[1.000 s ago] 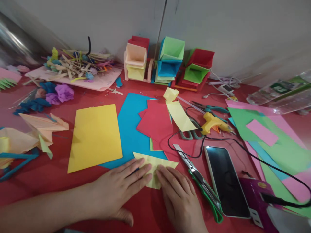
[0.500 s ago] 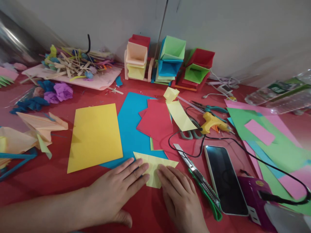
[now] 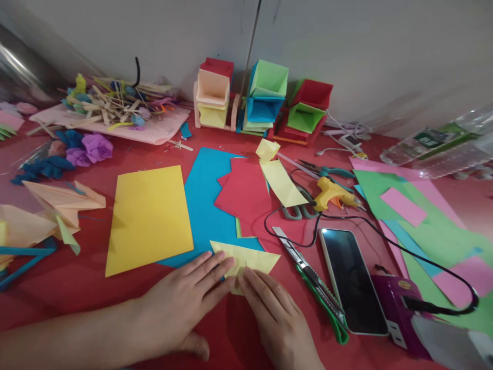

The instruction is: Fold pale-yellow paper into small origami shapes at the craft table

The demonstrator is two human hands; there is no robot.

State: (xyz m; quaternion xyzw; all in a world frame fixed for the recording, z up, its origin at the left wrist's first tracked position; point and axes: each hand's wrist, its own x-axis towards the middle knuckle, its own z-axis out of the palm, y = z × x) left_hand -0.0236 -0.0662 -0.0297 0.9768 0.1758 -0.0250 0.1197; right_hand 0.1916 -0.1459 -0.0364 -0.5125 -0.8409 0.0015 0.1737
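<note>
A small pale yellow sheet of paper [image 3: 254, 257], folded with a wide top edge and pointed corners, lies on the red table in front of me. My left hand [image 3: 185, 295] rests palm down with its fingers stretched over the sheet's left part, thumb spread out. On the lower right part press the fingertips of my right hand [image 3: 275, 313], its fingers long and side by side. Both hands hide the sheet's lower edge. Just beyond it are a blue sheet [image 3: 204, 205] and red sheets [image 3: 246, 190]. A yellow sheet [image 3: 150, 221] lies to the left.
To the right lie a green utility knife [image 3: 311, 282], a phone [image 3: 352, 280], a yellow glue gun [image 3: 333, 192] with a black cord, scissors [image 3: 295, 212] and pliers [image 3: 331, 170]. Folded paper boxes [image 3: 267, 97] stand along the wall. Craft sticks [image 3: 111, 105] are heaped at back left.
My right hand has slid slightly left and down along the folded paper, bringing its fingertips close to the left hand's. The left hand stays nearly still. The view has shifted a little.
</note>
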